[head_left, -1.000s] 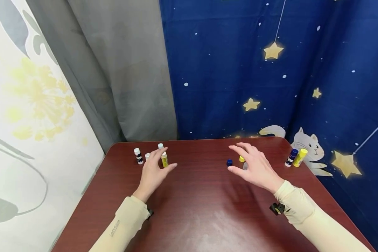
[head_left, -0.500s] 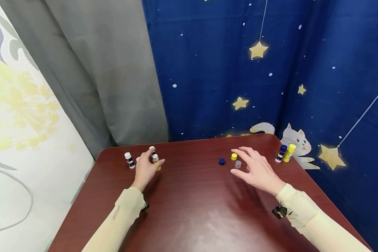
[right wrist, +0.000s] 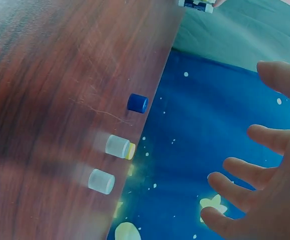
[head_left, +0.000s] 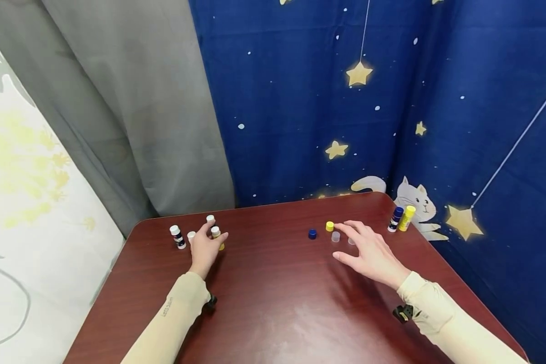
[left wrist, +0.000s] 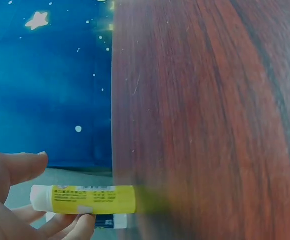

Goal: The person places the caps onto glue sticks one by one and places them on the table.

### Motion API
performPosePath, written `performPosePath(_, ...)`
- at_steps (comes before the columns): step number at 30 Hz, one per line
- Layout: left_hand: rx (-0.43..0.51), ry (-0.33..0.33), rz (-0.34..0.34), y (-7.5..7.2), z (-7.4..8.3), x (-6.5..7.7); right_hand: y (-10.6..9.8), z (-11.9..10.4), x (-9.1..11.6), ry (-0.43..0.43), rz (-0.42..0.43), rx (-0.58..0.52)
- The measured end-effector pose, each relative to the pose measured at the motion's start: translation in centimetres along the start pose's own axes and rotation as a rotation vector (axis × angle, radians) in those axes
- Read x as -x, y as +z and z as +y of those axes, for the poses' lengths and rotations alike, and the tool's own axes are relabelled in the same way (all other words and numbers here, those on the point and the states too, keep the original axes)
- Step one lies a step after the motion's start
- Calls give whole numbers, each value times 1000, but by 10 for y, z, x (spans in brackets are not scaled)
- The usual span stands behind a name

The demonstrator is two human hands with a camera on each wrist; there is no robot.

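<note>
My left hand [head_left: 203,254] is at a yellow glue stick [left wrist: 92,200] with a white top. In the left wrist view the thumb stands apart from the stick while the other fingers lie along its far side; whether they touch it I cannot tell. A dark-blue glue stick [head_left: 178,237] stands upright to the left, and more white-topped ones [head_left: 211,219] are partly hidden by the hand. My right hand [head_left: 373,255] hovers with fingers spread, holding nothing, near a blue cap [right wrist: 137,103], a yellow cap [head_left: 329,226] and two translucent caps [right wrist: 101,181].
At the table's far right corner stand a navy glue stick [head_left: 395,219] and a yellow glue stick [head_left: 407,218] with coloured caps. The brown table [head_left: 273,293] ends at a grey curtain [head_left: 164,126] and a blue starry curtain [head_left: 291,111].
The head view has turned to the right. My left hand has come in closer around the yellow glue stick. The right hand has shifted slightly right relative to the caps, uncovering them.
</note>
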State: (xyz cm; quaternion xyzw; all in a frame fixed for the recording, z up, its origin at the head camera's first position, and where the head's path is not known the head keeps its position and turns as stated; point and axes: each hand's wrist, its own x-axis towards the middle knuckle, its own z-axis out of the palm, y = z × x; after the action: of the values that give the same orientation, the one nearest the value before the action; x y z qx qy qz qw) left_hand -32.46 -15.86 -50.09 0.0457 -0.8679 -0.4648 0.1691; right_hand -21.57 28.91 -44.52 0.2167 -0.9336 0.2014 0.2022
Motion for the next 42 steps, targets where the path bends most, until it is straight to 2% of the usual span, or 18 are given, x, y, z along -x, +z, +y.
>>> performPosePath(10,127,-143,64,5,-18,4,6,1,6,32,-36,-9)
performPosePath(17,77,-155,54,8,-23,4,10,3,11,39,-45,-11)
performPosePath(24,107,-178,44,9,-24,4,12,2,13,48,-67,-21)
performPosePath(28,117,-150,68,9,-19,5,12,3,12,54,-68,-22)
performPosePath(42,56,47,193,7,1,10,9,3,10,48,-61,-25)
